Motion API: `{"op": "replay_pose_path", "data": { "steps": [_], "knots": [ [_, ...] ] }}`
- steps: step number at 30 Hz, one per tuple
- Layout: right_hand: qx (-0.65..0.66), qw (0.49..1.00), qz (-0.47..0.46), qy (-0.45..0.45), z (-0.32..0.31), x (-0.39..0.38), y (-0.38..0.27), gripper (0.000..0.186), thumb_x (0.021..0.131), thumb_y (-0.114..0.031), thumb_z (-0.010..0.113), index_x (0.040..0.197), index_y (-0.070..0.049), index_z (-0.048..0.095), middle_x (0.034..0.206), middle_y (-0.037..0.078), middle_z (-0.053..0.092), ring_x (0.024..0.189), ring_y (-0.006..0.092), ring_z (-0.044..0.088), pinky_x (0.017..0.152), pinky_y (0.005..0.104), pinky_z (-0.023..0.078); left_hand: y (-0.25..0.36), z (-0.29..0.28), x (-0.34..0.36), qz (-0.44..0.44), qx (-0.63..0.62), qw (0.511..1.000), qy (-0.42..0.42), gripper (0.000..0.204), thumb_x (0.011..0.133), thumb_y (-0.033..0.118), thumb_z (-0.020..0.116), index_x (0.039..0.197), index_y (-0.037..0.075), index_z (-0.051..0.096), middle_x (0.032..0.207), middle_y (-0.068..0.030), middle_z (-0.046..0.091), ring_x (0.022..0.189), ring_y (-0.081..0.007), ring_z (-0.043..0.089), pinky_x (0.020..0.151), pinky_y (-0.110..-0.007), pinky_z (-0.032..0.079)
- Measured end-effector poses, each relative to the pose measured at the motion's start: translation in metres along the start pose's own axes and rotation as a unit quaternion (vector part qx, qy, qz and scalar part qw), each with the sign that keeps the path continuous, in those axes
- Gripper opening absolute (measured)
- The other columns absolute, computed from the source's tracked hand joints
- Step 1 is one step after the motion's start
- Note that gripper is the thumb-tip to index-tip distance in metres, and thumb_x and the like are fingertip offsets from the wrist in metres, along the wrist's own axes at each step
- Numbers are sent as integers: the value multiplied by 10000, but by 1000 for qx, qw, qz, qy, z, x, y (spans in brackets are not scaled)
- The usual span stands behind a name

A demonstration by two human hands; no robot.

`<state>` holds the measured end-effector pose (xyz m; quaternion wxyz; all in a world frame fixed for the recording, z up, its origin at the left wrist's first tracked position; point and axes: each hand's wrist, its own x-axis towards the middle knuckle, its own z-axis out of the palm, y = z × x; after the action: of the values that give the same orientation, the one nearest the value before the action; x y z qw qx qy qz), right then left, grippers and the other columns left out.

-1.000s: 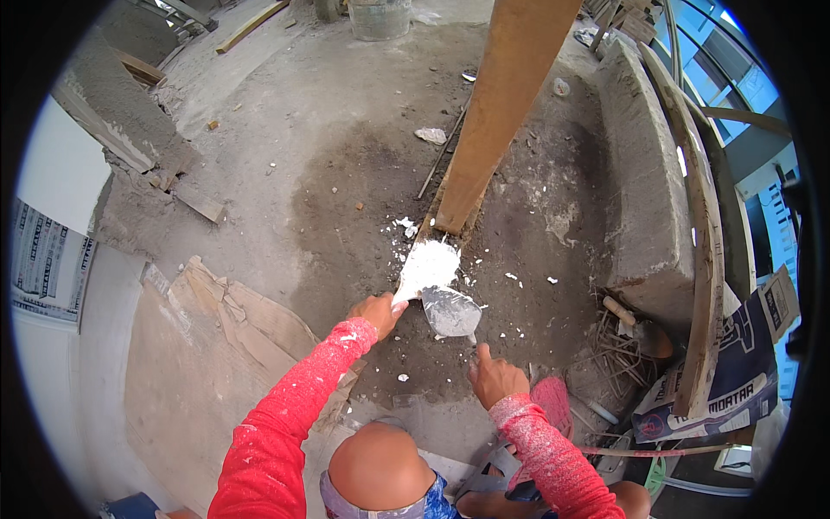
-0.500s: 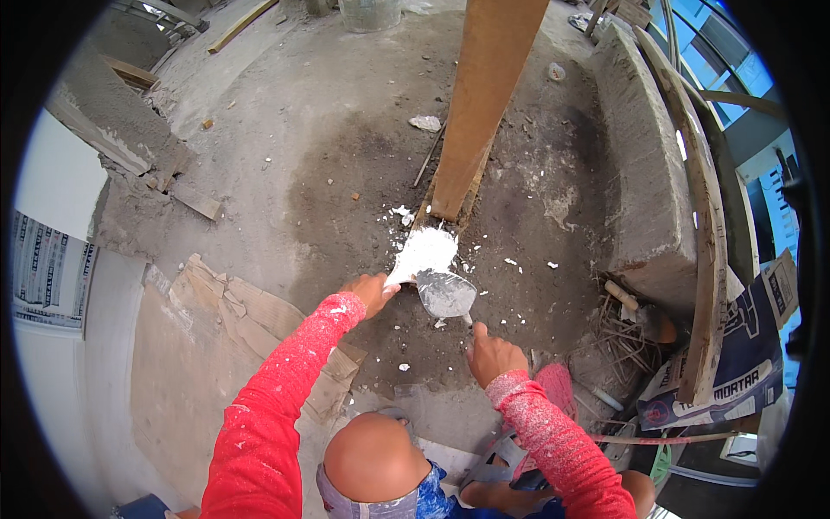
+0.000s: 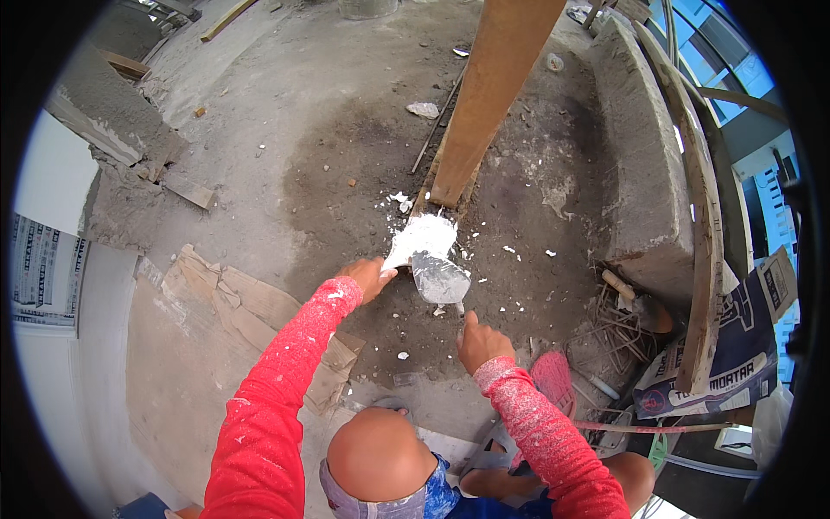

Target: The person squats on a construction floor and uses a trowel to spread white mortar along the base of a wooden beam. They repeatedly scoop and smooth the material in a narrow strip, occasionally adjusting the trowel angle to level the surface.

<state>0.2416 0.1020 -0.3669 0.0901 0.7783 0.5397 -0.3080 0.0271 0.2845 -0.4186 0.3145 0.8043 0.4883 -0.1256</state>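
Observation:
My left hand [image 3: 367,278] is closed round the narrow end of a flat tool [image 3: 398,257] coated in white paste; its exact kind is hidden under the coating. A heap of white paste [image 3: 427,233] covers its wide part, close to the foot of a brown wooden plank [image 3: 493,104]. In my right hand [image 3: 484,342] is the handle of a trowel, mostly hidden by the fingers. The trowel's smeared grey blade [image 3: 441,278] overlaps the near edge of the paste.
Paste crumbs dot the dusty floor [image 3: 346,173]. At left lies torn cardboard [image 3: 251,311]. On the right are a concrete ledge [image 3: 648,147], a long board [image 3: 705,216], a second wooden-handled tool [image 3: 619,285], thin sticks [image 3: 618,333], a mortar bag [image 3: 718,363] and a pink slipper [image 3: 553,381].
The trowel and my right hand have shifted slightly left and up in the picture. My left hand and the coated tool have also moved up a little. Both grips stay the same.

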Motion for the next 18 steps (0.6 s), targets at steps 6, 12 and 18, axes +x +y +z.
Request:
{"op": "replay_pose_path", "data": {
  "steps": [6,12,18],
  "knots": [
    [256,964,11,-75,-13,-13,-8,567,910,-373,540,1348,-25,452,933,309,660,776,432,674,721,474,547,4,-13,-4,-22,28,999,-3,448,987,452,440,1116,48,583,1011,-217,671,980,-412,631,853,-506,491],
    [-77,996,-30,18,-12,-7,-1,271,896,-305,568,1023,-81,483,783,197,694,746,380,695,655,491,553,-9,3,5,-2,14,1000,-9,439,984,450,447,1091,45,580,990,-231,668,956,-420,632,826,-507,496],
    [344,924,74,-151,-3,-2,-26,468,897,-283,545,1267,-2,483,793,254,676,748,397,690,653,488,556,-2,-11,1,1,25,999,-23,449,976,446,466,1106,29,572,999,-250,661,971,-428,629,838,-512,487]
  ]
}}
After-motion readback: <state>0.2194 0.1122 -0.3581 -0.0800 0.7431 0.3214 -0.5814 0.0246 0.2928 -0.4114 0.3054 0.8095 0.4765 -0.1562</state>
